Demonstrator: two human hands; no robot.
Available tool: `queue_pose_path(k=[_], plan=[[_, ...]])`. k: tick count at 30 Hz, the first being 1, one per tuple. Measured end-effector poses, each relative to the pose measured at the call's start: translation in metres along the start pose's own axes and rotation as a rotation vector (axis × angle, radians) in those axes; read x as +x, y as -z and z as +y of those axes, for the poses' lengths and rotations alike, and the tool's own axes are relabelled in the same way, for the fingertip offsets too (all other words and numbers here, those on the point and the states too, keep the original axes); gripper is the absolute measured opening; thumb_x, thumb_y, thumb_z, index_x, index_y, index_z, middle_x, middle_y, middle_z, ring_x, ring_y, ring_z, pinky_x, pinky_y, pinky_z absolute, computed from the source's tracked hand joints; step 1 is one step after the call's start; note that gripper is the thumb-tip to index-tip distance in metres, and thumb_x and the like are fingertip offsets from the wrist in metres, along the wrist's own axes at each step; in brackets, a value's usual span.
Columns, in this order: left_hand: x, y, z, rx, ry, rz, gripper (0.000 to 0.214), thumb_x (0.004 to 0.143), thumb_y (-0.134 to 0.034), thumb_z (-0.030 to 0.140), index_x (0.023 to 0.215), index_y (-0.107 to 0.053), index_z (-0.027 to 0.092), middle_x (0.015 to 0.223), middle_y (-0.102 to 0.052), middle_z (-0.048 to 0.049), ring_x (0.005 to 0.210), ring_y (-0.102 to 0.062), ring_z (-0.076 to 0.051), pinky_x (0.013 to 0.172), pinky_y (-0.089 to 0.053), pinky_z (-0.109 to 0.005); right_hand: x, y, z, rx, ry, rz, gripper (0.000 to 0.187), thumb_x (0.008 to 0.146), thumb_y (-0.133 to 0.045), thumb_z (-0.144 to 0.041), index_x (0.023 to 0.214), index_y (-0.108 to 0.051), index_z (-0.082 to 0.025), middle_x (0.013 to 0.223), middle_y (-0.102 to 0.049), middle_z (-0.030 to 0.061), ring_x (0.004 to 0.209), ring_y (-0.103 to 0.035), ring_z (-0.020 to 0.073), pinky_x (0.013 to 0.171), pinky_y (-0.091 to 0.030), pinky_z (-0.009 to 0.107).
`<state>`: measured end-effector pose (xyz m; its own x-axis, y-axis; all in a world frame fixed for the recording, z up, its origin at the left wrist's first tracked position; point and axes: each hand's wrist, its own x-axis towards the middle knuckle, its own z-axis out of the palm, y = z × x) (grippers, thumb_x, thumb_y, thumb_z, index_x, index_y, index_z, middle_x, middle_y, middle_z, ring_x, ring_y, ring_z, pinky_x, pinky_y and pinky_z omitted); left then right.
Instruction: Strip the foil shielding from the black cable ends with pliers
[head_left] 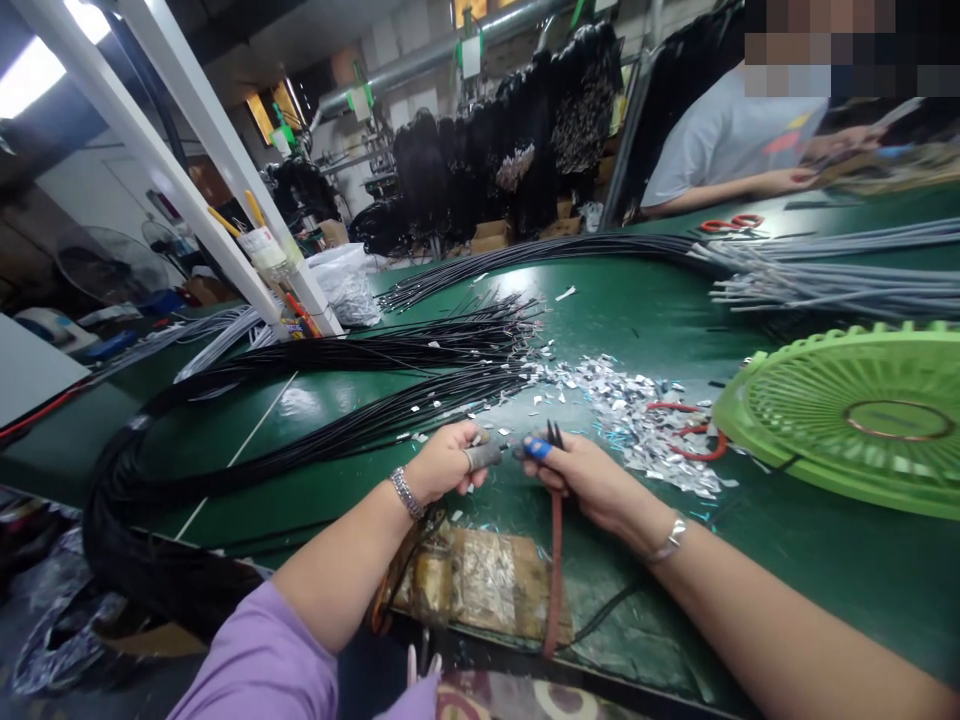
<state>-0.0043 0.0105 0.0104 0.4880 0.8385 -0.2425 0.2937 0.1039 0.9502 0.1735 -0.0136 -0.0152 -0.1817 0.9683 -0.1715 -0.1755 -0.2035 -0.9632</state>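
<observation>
My left hand (447,462) is closed in a pinch near the table's front edge, its thumb wrapped in grey tape; it pinches the end of a thin black cable. My right hand (583,476) is closed too, a blue-taped finger meeting the left thumb, gripping a few black cable ends (555,434) that stick up. A reddish strap (556,570) hangs down from under the right hand. A thick bundle of black cables (315,420) loops away to the left. Silver foil scraps (637,415) lie just beyond my hands.
A green plastic fan grille (847,415) lies at the right. Red-handled scissors (694,445) rest among the scraps. Grey cables (840,270) lie farther back. Another person in a grey shirt (720,140) works at the far right. White frame posts (225,180) stand at the left.
</observation>
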Motion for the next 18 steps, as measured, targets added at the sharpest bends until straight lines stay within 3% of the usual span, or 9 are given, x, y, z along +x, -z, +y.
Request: queue_pose_path(k=[6,12,18], plan=[[0.0030,0.0009,-0.0067,0.089,-0.024,-0.042,0.033,0.073,-0.061,0.048,0.070,-0.048,0.018,0.043,-0.047,0.0070,0.032,-0.033,-0.005,0.036,-0.024,-0.018,-0.0010,-0.0058,0.0023,0.005,-0.026,-0.039,0.044,0.055,-0.079,-0.053,0.066,-0.055,-0.018,0.053,-0.053,-0.0037,0.041,-0.028,0.0049,0.039,-0.015,0.021],[0.0025,0.0008,-0.0089,0.371,-0.232,0.026,0.019,0.076,-0.058,0.029,0.064,-0.048,0.017,0.050,-0.045,0.0049,0.046,-0.040,-0.007,0.047,-0.030,-0.020,-0.0017,-0.0080,0.0053,-0.125,0.050,0.016,0.047,0.058,-0.075,-0.060,0.059,-0.054,-0.018,0.046,-0.045,-0.0053,0.041,-0.029,0.0064,0.039,-0.017,0.022],[0.0035,0.0014,-0.0088,0.135,-0.136,-0.018,0.033,0.074,-0.063,0.047,0.070,-0.050,0.016,0.046,-0.044,0.0062,0.040,-0.039,-0.007,0.043,-0.029,-0.019,-0.0039,-0.0065,0.0023,-0.031,0.049,-0.061,0.052,0.062,-0.068,-0.068,0.069,-0.060,-0.017,0.043,-0.044,-0.0054,0.041,-0.028,0.0077,0.040,-0.016,0.024]])
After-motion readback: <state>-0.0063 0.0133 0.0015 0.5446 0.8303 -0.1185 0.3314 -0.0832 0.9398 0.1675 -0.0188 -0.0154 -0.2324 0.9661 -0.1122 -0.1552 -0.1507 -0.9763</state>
